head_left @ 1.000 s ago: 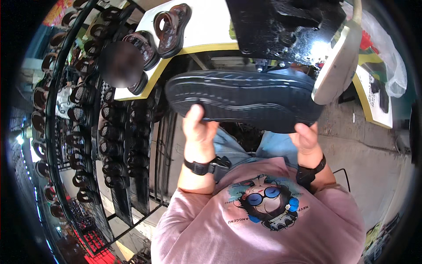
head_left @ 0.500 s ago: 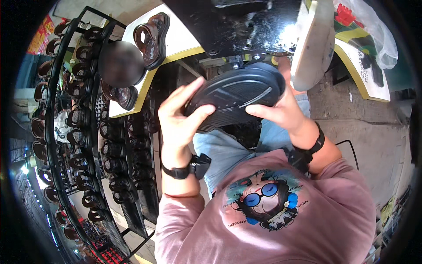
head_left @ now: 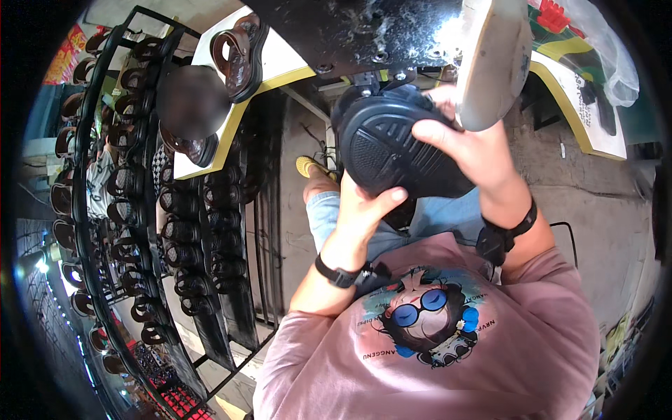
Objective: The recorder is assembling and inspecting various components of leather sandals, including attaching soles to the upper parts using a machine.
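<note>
Right hand [head_left: 470, 150]: fingers wrapped over the top edge of a black shoe sole [head_left: 392, 143], gripping it. Left hand [head_left: 360, 210]: thumb and fingers cupping the sole's lower edge, also gripping. Sole held in the air, tread side up toward the head camera, tilted, just below the front edge of the dark machine bench [head_left: 364, 28] and touching or just beside a pale upright wheel [head_left: 493, 59]; can't tell which. Both wrists carry black bands. Person in pink printed shirt. To their left, a black rack [head_left: 140, 210] full of dark shoes; brown sandals [head_left: 241, 52] on a white counter near its yellow edge.
</note>
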The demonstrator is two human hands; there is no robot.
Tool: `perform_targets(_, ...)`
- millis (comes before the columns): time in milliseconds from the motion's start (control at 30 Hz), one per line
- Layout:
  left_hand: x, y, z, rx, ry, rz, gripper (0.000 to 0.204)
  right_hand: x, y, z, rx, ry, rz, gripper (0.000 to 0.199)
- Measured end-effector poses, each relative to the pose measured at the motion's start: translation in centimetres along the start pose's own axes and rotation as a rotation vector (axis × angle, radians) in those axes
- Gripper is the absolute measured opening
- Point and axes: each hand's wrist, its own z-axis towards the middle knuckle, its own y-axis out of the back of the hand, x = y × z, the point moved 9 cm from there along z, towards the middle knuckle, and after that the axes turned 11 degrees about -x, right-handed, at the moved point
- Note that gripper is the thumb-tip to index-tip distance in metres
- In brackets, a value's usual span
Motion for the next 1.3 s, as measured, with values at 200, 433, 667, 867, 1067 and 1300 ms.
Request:
perform_targets(200,-0.7,-1.6,2.1,0.048,0.080,-0.037,0.060,3.4,-0.5,2.4,-0.023,0.245,-0.642,0.067)
perform_targets(433,-0.6,-0.4,1.3,-0.203,0.048,-0.322,0.054,4.9,-3.0,-6.5,-0.107,1.022,-0.847,0.026)
perform_targets(667,-1.0,2.6,1.8,-0.148,-0.063,-0.570,0.051,-9.6,1.9,-7.5,0.235,-0.436,0.085,0.051)
perform_targets(867,-1.1,4.8,1.6,-0.326,-0.170,-0.041,0.039,-3.7,2.5,-4.0,-0.081,-0.006,0.203,0.034)
perform_targets(1067,-4.1,5.2,3.5,-0.113,-0.040,-0.641,0.051,-3.8,-2.3,-4.1,-0.019,-0.093,0.210,0.036)
perform_targets(1300,-17.6,6.9,2.3,-0.654,-0.682,0.709,0.037,-5.5,-7.1,-3.2,0.093,-0.038,0.066,0.030)
